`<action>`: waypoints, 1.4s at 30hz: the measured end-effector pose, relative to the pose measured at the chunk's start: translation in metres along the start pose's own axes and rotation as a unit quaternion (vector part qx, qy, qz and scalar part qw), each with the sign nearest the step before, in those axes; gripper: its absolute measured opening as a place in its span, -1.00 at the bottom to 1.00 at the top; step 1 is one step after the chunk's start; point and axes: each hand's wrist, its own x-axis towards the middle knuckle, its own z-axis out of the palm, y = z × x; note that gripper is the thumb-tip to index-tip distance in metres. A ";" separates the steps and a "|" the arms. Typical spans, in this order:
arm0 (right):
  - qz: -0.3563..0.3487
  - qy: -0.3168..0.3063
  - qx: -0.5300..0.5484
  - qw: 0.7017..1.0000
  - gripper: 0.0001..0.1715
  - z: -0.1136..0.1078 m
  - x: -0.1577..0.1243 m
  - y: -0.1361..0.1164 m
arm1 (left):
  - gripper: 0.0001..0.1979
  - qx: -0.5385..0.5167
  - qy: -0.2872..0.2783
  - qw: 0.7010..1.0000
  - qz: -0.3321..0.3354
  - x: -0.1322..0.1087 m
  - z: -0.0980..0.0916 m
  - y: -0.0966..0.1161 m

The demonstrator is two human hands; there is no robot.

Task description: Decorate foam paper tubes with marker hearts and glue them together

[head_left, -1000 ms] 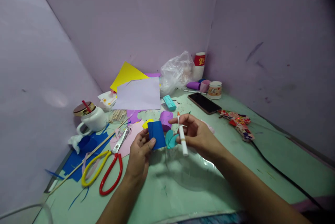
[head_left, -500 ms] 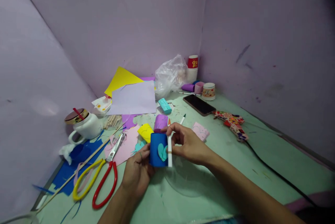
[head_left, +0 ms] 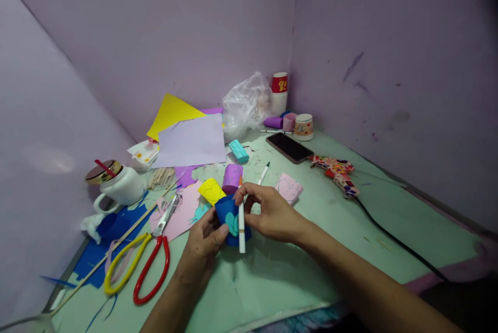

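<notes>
My left hand (head_left: 204,245) grips a blue rolled foam or paper tube (head_left: 222,205) from its left side, the thumb pressed near a teal cut-out (head_left: 232,223) on its front. In the fingers of my right hand (head_left: 274,213) is a white marker (head_left: 241,237), orange at its upper end, held upright across the tube's right part. My right fingertips are also close to the tube's upper rim; whether they touch it I cannot tell. Just behind lie a yellow roll (head_left: 210,191) with a drawn heart and a purple roll (head_left: 232,177).
Scissors (head_left: 162,224) with yellow and red handles and a long stick (head_left: 128,239) lie left, near a white mug (head_left: 125,186). A pink roll (head_left: 288,188), phone (head_left: 289,147) and patterned glue gun (head_left: 336,172) with black cord are right. Paper sheets (head_left: 190,141) and a plastic bag (head_left: 247,102) lie behind.
The blue tube has tilted and turned in my left hand, whose thumb now comes over its front. The marker stays in my right hand. The whole view has shifted slightly.
</notes>
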 end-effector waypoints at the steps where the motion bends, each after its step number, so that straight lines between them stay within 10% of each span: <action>1: 0.004 -0.001 0.000 1.000 -0.78 0.000 0.000 0.000 | -0.47 0.010 0.004 1.000 0.011 0.000 0.000 -0.001; 9: -0.010 0.000 0.063 0.998 -0.74 0.000 0.001 0.004 | -0.59 -0.014 0.041 0.999 -0.022 0.002 0.000 0.002; 18: 0.007 0.167 0.167 0.972 -0.72 -0.004 0.004 -0.003 | -0.72 -0.078 0.106 0.991 -0.005 0.004 -0.004 0.007; 29: 0.049 -0.011 0.060 0.997 -0.20 0.017 -0.006 0.008 | -0.64 0.012 0.051 0.998 0.020 -0.001 0.002 0.007; 37: 0.086 0.004 0.059 0.995 -0.49 0.023 -0.005 0.012 | -0.79 0.177 0.184 0.957 0.140 -0.003 0.002 0.009; 42: 0.061 0.071 0.121 0.988 -0.65 0.004 0.001 0.011 | -0.72 0.238 0.310 0.910 0.141 0.012 -0.034 0.025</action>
